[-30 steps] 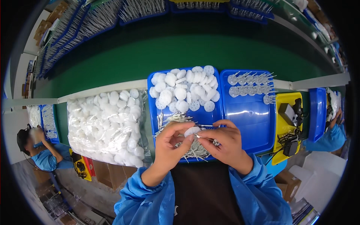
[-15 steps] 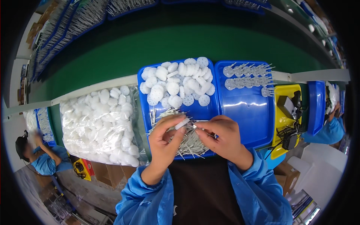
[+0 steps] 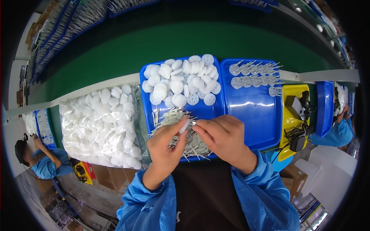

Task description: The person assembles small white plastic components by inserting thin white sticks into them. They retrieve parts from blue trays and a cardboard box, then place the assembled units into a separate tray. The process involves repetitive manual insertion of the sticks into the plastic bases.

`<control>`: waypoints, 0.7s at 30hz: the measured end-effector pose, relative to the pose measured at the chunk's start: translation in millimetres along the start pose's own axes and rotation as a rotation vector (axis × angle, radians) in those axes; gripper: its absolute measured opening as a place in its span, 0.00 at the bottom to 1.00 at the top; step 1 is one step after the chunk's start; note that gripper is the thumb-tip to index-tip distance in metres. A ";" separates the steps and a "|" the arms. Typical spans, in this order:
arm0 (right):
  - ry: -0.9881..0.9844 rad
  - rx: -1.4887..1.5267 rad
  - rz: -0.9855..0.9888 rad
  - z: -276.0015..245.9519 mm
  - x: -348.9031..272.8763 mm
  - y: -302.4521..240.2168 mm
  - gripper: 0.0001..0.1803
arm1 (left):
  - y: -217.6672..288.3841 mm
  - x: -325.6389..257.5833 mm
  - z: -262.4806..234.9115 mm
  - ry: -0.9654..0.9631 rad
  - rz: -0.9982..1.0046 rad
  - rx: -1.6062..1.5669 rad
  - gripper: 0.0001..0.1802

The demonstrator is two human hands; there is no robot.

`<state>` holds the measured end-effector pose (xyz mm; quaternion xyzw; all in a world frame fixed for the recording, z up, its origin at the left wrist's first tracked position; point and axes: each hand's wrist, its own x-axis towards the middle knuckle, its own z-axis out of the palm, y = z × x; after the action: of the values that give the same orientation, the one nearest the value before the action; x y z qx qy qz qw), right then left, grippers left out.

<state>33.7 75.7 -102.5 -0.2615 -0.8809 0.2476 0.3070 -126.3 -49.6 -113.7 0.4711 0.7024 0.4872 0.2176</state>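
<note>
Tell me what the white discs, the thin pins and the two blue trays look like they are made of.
White discs: probably moulded plastic, matt white, with spoked cut-outs on some.
Thin pins: likely metal, grey and slender with a dull shine; the pile lies under both hands.
Blue trays: seemingly hard plastic, glossy, with light glare on the bare floor of the right one.

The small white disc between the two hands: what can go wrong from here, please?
1. The white disc is pinched only at the fingertips of the left hand and right hand; it could slip into the pile of metal pins below.
2. The pins lie loose and crossed near the front edge of the blue tray; a wrist brushing them might push some off.
3. Sharp pin ends may prick the fingers.
</note>
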 end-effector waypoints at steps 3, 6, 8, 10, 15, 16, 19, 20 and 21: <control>0.062 -0.057 -0.118 4.2 -4.4 2.0 0.12 | 5.2 -3.1 -2.0 0.002 -0.005 0.050 0.24; 0.033 -0.044 -0.140 10.3 -11.6 3.4 0.13 | 10.9 -9.8 -5.4 -0.039 -0.050 0.075 0.25; 0.018 -0.051 -0.133 11.8 -11.7 1.0 0.13 | 9.6 -12.1 -6.2 -0.050 -0.059 0.077 0.26; 0.001 0.027 -0.067 12.5 -14.1 0.1 0.15 | 3.5 -13.5 -5.9 -0.036 -0.040 0.065 0.26; -0.103 0.355 0.148 10.6 -27.5 6.3 0.20 | 5.7 1.0 -10.8 -0.089 -0.124 -0.208 0.27; -0.101 0.393 0.171 7.5 -24.0 6.5 0.21 | 2.4 1.3 -13.5 -0.147 -0.085 -0.153 0.27; -0.131 0.638 0.271 -1.8 -15.2 11.5 0.22 | 6.8 2.1 -9.8 -0.063 0.077 -0.040 0.28; -0.177 0.679 0.300 -3.2 -15.6 12.0 0.22 | 8.5 2.7 -9.8 -0.078 0.118 0.003 0.28; -0.222 0.720 0.330 -4.7 -15.9 12.1 0.22 | 10.2 3.2 -10.2 -0.094 0.160 0.047 0.27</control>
<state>51.3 76.2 -113.0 -0.2466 -0.7120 0.6128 0.2381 -131.0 -50.9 -99.8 0.5528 0.6628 0.4639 0.1996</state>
